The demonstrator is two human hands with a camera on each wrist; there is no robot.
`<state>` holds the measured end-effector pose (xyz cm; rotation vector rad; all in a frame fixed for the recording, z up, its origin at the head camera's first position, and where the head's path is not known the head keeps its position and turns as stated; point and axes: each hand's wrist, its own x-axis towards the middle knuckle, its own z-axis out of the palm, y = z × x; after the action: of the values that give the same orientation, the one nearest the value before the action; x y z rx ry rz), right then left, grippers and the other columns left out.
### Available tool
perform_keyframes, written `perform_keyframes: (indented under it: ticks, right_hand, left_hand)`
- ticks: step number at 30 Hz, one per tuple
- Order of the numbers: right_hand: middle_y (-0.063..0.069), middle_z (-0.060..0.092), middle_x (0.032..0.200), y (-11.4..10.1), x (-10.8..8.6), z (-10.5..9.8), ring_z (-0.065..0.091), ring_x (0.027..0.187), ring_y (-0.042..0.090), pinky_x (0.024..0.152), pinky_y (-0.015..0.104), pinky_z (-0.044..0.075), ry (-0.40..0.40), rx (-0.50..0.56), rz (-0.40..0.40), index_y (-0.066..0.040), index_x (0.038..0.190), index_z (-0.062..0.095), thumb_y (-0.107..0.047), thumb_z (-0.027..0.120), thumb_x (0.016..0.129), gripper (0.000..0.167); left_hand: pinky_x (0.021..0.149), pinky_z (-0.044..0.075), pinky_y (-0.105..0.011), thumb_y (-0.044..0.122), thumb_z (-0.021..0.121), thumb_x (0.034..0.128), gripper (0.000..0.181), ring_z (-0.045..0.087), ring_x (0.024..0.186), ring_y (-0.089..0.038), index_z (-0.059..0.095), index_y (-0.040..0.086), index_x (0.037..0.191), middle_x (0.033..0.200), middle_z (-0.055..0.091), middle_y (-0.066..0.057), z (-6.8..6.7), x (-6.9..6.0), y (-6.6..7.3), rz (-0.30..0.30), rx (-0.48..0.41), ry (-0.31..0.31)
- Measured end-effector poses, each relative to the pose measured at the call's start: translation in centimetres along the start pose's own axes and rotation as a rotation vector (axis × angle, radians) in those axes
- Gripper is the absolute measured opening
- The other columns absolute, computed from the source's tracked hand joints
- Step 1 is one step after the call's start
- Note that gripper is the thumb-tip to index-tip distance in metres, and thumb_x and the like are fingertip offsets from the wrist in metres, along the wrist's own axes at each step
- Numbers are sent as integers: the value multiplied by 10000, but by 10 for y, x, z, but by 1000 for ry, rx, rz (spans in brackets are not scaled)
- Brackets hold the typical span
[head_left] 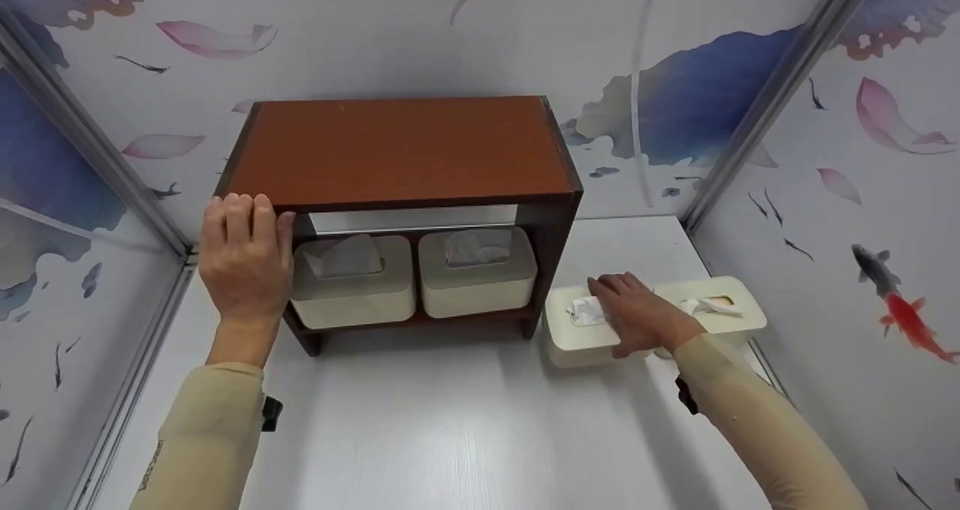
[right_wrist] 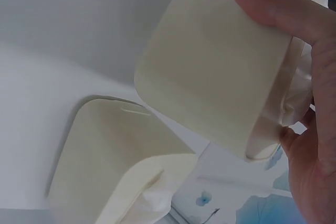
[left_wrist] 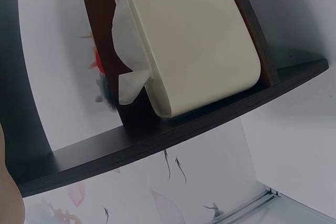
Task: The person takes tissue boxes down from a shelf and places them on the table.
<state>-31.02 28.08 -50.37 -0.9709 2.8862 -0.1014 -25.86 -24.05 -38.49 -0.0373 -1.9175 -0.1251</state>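
Note:
My left hand (head_left: 244, 259) grips the front left corner of a small brown wooden shelf (head_left: 405, 150), fingers over the top edge. Inside the shelf stand two cream tissue boxes, the left one (head_left: 356, 304) and the right one (head_left: 480, 292), each with tissue sticking out. To the right of the shelf, my right hand (head_left: 641, 315) spans a third cream tissue box (head_left: 581, 356), thumb on its near side. In the right wrist view that box (right_wrist: 210, 72) looks raised beside a fourth tissue box (right_wrist: 105, 145). The right hand's far fingers are partly hidden.
The white tabletop (head_left: 420, 420) stretches in front of the shelf. Patterned panels with petals and fish enclose it at the back, left and right (head_left: 840, 217). Metal corner posts (head_left: 780, 97) join the panels.

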Motion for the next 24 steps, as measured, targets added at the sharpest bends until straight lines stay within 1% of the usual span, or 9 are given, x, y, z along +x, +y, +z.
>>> perform_keyframes:
  ticks: [4, 6, 14, 21, 24]
  right_hand:
    - [196, 445, 1414, 0, 1, 9, 424, 1285, 388, 1072, 538, 413, 8, -9, -1, -12, 1484, 325, -289, 906, 526, 1154]
    - [197, 447, 1411, 0, 2, 14, 426, 1286, 389, 1081, 541, 404, 13, -3, 3, -15, 1483, 326, -282, 911, 518, 1159]
    - [239, 431, 1413, 3, 6, 32, 407, 1332, 410, 1173, 596, 265, 8, 33, -5, 27, 1476, 319, -251, 915, 532, 1151]
    - [247, 381, 1467, 9, 3, 39, 352, 1383, 417, 1191, 600, 226, -29, 81, 55, 28, 1505, 262, -247, 930, 559, 1190]
    - [252, 393, 1462, 13, 0, 41, 365, 1380, 420, 1180, 611, 242, -18, 70, 54, 33, 1498, 274, -224, 939, 547, 1188]
  left_hand:
    - [1071, 479, -458, 302, 562, 988, 333, 580, 1081, -384, 615, -18, 1066, 1055, 608, -209, 0, 1, 1, 1, 4, 5]
    - [1066, 483, -460, 306, 558, 989, 338, 579, 1080, -385, 612, -19, 1067, 1056, 607, -207, 0, 1, 1, 3, 10, 6]
    - [1065, 483, -459, 295, 554, 993, 332, 578, 1076, -386, 616, -21, 1074, 1062, 609, -208, 1, 1, 0, 9, 23, 8]
    - [1080, 472, -450, 305, 549, 995, 336, 582, 1070, -378, 622, -15, 1071, 1054, 613, -202, 2, 0, 0, 5, 16, 20]
    - [1086, 468, -445, 305, 549, 995, 336, 582, 1070, -374, 615, -17, 1068, 1051, 609, -201, 2, 1, -1, 9, 21, 19]
